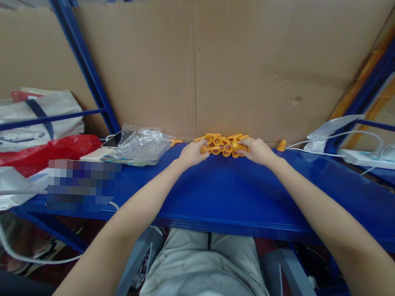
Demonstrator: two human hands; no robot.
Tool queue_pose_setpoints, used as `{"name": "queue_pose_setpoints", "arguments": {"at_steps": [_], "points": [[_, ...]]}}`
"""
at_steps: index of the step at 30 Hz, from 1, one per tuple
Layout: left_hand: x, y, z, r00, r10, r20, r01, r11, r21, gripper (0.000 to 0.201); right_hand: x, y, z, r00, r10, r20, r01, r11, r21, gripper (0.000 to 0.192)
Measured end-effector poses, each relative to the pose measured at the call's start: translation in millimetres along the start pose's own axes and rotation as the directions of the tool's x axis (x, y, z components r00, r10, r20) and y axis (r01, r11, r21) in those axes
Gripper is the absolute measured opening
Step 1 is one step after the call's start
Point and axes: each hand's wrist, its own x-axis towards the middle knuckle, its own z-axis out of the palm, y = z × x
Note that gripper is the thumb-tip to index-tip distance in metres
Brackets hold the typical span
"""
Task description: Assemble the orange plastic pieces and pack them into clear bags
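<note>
A cluster of orange-yellow plastic pieces (221, 145) with round, ring-like ends lies at the back of the blue shelf, near the cardboard. My left hand (193, 153) is closed at the cluster's left end, fingers curled on a piece there. On the opposite end, my right hand (256, 151) has its thumb and fingers bent around another of the pieces. The pieces are too small and crowded to make out their exact kind. A single orange piece (175, 142) sits left of my left hand, and a small orange cone-shaped piece (281, 145) stands right of my right hand.
Clear plastic bags (143, 145) lie on the left, beside a red plastic bag (65, 147) and a white cloth bag (53, 114). A power strip (375, 158) with white cables is at the right. Cardboard (237, 70) walls off the back; blue metal posts (85, 71) flank it.
</note>
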Motion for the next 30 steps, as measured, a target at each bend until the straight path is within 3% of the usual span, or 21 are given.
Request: {"name": "queue_pose_setpoints", "arguments": {"at_steps": [10, 16, 30], "points": [[-1.7, 9.0, 4.0, 0.985, 0.103, -0.137, -0.116, 0.989, -0.092, 0.026, 1.9, -21.0, 2.0, 0.99, -0.094, -0.104, 0.105, 0.989, 0.107, 0.039], [-1.4, 8.2, 3.7, 0.985, 0.112, -0.134, -0.133, 0.978, -0.162, 0.023, 2.1, -27.1, 3.2, 0.986, -0.105, -0.132, 0.128, 0.976, 0.179, 0.04], [-0.6, 3.3, 4.1, 0.975, 0.156, -0.16, -0.171, 0.981, -0.088, 0.025, 2.0, -31.5, -0.6, 0.985, -0.108, -0.134, 0.134, 0.969, 0.207, 0.04]]}}
